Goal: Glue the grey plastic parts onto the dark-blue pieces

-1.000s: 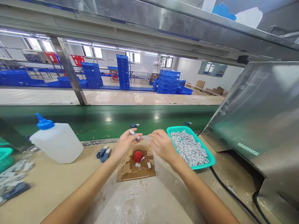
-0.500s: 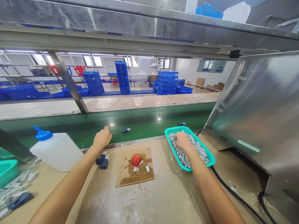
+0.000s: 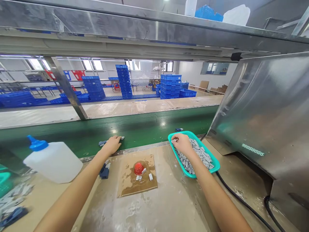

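Note:
My left hand (image 3: 113, 145) reaches over the green belt, its fingers closed at a dark blue piece whose light tip (image 3: 122, 138) sticks out past them. Most of that piece is hidden under the hand. Just left of my wrist, another dark blue piece (image 3: 102, 143) lies on the belt. My right hand (image 3: 182, 143) is over the left end of a turquoise basket (image 3: 218, 165), pinching a small grey plastic piece (image 3: 174, 140). Many similar grey pieces (image 3: 201, 155) fill the basket. Between my hands, a wet brown board (image 3: 125, 190) bears a red cap-like dome (image 3: 138, 168) and several small grey-white pieces (image 3: 151, 176).
A white bottle with a blue nozzle (image 3: 56, 162) stands at left, near loose grey pieces (image 3: 14, 196). Dark blue parts (image 3: 104, 172) lie by my left forearm. A metal housing (image 3: 256, 106) and black cable (image 3: 236, 195) are at right. Another piece (image 3: 179, 130) rides the belt.
My left hand has moved right and down onto a piece on the belt. My right hand has shifted left in the basket and now shows a grey piece. Belt pieces have moved left.

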Action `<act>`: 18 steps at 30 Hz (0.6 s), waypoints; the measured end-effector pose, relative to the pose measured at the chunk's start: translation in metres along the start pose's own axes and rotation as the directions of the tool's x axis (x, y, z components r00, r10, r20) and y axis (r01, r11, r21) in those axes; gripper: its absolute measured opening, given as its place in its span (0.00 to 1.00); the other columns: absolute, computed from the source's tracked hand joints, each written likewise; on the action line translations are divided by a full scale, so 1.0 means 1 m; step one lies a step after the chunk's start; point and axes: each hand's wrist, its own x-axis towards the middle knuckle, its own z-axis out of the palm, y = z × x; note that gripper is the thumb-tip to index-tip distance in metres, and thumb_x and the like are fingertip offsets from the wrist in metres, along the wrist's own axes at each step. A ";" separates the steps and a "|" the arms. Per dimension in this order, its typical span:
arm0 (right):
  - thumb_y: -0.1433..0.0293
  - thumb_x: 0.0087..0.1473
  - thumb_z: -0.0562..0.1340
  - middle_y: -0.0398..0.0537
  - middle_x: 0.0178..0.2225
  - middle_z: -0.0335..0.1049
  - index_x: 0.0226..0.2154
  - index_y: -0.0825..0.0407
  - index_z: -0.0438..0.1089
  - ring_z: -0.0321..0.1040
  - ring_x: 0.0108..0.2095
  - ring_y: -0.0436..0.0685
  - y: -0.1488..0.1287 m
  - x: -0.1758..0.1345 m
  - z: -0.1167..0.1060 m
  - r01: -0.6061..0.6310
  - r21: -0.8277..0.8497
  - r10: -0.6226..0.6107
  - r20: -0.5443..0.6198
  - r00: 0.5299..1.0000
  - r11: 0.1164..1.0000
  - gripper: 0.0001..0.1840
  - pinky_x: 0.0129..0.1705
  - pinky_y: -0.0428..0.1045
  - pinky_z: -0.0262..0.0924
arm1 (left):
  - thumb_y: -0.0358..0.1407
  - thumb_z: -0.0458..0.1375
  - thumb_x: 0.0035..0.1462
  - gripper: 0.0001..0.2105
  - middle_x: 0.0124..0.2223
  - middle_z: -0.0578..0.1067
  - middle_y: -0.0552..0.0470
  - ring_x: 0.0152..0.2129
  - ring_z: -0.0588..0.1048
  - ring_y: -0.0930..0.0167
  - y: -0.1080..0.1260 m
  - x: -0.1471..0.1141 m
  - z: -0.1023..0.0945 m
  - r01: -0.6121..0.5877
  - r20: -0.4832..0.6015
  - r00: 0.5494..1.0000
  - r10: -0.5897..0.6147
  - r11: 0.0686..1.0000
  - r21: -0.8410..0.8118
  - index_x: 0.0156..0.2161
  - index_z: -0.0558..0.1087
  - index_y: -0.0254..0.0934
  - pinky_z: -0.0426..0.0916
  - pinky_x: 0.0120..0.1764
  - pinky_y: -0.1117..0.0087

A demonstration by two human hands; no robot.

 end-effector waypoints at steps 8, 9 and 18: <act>0.82 0.40 0.53 0.48 0.29 0.71 0.22 0.54 0.72 0.68 0.31 0.50 -0.006 -0.003 0.002 0.142 0.239 -0.135 -0.044 0.990 0.961 0.14 0.33 0.44 0.65 | 0.31 0.46 0.43 0.06 0.34 0.67 0.44 0.39 0.70 0.61 0.013 -0.026 -0.016 0.077 -0.126 0.981 -0.148 0.892 -0.446 0.29 0.62 0.35 0.64 0.40 0.61; 0.82 0.39 0.54 0.47 0.28 0.70 0.22 0.54 0.71 0.68 0.30 0.50 -0.008 -0.003 0.003 0.148 0.275 -0.140 -0.050 0.989 0.950 0.13 0.32 0.44 0.66 | 0.32 0.44 0.43 0.05 0.33 0.66 0.47 0.36 0.71 0.64 0.017 -0.033 -0.017 0.082 -0.125 0.978 -0.169 0.853 -0.515 0.29 0.60 0.36 0.66 0.37 0.63; 0.78 0.41 0.58 0.46 0.29 0.67 0.24 0.53 0.72 0.67 0.29 0.49 -0.084 -0.041 0.018 0.288 0.556 -0.338 -0.013 0.941 0.780 0.08 0.29 0.44 0.66 | 0.39 0.59 0.38 0.14 0.33 0.68 0.55 0.27 0.68 0.76 0.085 -0.117 -0.037 0.199 0.231 0.966 0.119 0.228 -0.953 0.25 0.57 0.37 0.62 0.32 0.73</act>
